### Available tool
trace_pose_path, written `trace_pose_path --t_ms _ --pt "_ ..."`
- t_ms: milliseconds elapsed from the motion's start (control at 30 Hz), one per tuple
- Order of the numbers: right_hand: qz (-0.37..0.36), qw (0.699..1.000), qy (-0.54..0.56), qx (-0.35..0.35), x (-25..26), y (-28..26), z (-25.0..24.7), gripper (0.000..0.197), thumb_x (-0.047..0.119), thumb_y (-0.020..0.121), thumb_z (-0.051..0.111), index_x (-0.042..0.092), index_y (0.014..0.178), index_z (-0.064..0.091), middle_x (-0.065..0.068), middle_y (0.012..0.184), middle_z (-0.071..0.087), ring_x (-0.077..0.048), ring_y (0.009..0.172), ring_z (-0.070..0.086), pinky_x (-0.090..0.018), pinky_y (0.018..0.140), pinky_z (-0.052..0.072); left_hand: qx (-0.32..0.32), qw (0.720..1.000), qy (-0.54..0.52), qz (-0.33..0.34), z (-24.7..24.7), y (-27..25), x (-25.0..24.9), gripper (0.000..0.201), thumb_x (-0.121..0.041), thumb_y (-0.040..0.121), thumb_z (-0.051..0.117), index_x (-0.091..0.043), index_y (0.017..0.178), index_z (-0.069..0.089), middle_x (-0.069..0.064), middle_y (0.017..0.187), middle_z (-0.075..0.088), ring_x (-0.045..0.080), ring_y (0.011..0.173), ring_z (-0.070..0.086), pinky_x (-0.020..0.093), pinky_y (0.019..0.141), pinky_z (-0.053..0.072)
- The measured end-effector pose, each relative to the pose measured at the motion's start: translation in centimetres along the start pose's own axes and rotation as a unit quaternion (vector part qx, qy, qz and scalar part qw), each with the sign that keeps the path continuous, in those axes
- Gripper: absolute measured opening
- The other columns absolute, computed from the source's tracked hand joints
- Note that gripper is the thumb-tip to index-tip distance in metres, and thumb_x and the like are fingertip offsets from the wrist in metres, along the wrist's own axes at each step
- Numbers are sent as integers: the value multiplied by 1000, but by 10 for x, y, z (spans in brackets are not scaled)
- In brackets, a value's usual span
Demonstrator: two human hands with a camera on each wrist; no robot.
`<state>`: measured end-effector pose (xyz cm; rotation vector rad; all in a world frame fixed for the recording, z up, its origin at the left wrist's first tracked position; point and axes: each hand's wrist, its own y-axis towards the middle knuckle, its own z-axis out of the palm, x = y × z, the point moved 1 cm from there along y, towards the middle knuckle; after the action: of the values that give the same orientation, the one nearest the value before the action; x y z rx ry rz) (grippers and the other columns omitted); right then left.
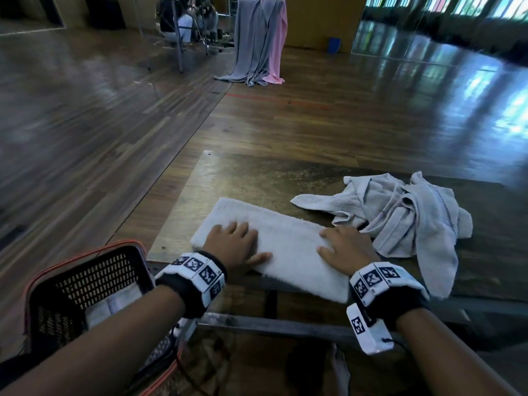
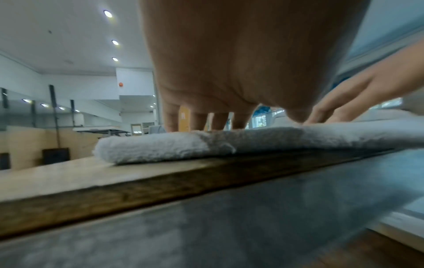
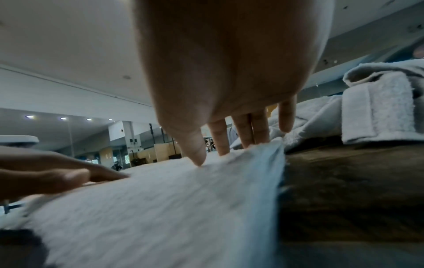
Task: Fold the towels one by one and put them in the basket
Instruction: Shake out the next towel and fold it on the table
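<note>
A white towel (image 1: 285, 238), folded into a long strip, lies across the near part of the wooden table (image 1: 257, 172). My left hand (image 1: 234, 244) presses flat on its left end, fingers straight. My right hand (image 1: 345, 247) presses flat on its right part, fingers spread. In the left wrist view the left hand (image 2: 201, 116) has its fingertips down on the folded towel (image 2: 160, 146). In the right wrist view the right hand (image 3: 229, 130) touches the towel (image 3: 160, 208) with straight fingers. A black mesh basket (image 1: 85, 287) stands below the table's left corner with a folded towel (image 1: 114, 307) inside.
A crumpled heap of pale towels (image 1: 400, 212) lies on the table just right of my right hand, also seen as the heap (image 3: 378, 108) in the right wrist view. Grey and pink cloths (image 1: 263, 38) hang on a rack far across the wooden floor.
</note>
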<state>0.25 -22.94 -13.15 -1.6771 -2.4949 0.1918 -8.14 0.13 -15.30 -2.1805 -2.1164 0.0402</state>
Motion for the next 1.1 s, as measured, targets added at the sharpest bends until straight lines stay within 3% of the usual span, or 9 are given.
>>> trace_pose_path --t_ms 100,167,267,367,467,600,867,1000,1100 --pt "-19 998 59 -19 4 -2 0 36 46 91 43 31 123 52 0 134 48 -22 130 35 -43 103 28 -5 994 53 -90 -3 12 17 75 -67 86 30 -16 141 25 12 155 17 28 144 15 60 112 3" --pt "-23 998 62 -15 1 -3 3 35 44 91 43 32 124 50 -1 134 47 -23 130 34 -43 103 28 -63 989 84 -108 -12 14 23 63 -50 89 44 -13 139 30 15 153 20 30 143 16 62 112 -1" --pt "-3 1000 27 -13 -9 -3 7 37 41 93 42 30 128 46 -4 136 44 -25 130 33 -44 105 27 -141 989 37 -3 -20 14 15 39 -28 86 48 -19 124 48 7 135 47 26 128 41 52 113 14" --pt "25 997 68 -11 -19 0 7 35 39 93 43 26 125 50 -5 134 48 -26 127 40 -44 104 31 -121 977 -74 161 -16 -4 -15 31 -43 87 42 -23 101 61 0 104 61 21 97 57 35 91 37" --pt "30 987 155 0 -22 3 6 30 35 93 41 27 116 59 -4 130 52 -25 122 46 -45 104 35 -121 959 -51 253 -6 -22 -34 44 -62 78 49 -24 98 62 -2 96 62 17 85 58 28 75 44" --pt "13 990 142 -3 -15 3 6 34 54 87 47 28 102 63 0 114 58 -22 112 50 -41 94 40 -149 955 11 256 4 -31 -34 62 -70 60 62 -25 103 61 -2 100 63 16 85 60 25 71 50" --pt "-8 992 125 -24 -1 1 14 23 41 87 52 18 90 56 -1 101 55 -22 104 47 -40 88 38 -163 947 -95 260 -3 -33 -32 30 -24 66 78 -24 95 69 -4 90 71 18 79 67 23 62 54" --pt "25 964 265 -23 -11 -7 11 18 32 80 59 14 83 56 1 78 57 -19 78 54 -31 65 38 -201 946 -132 217 -15 -36 -39 20 -36 76 69 -26 93 73 -6 77 75 13 61 68 20 52 50" --pt "36 930 364 -34 -24 -15 1 9 25 80 61 18 81 55 0 76 59 -19 75 56 -31 66 41 -252 934 -176 180 -31 -38 -50 27 -46 82 58 -28 96 71 -6 76 75 10 58 68 20 50 52"
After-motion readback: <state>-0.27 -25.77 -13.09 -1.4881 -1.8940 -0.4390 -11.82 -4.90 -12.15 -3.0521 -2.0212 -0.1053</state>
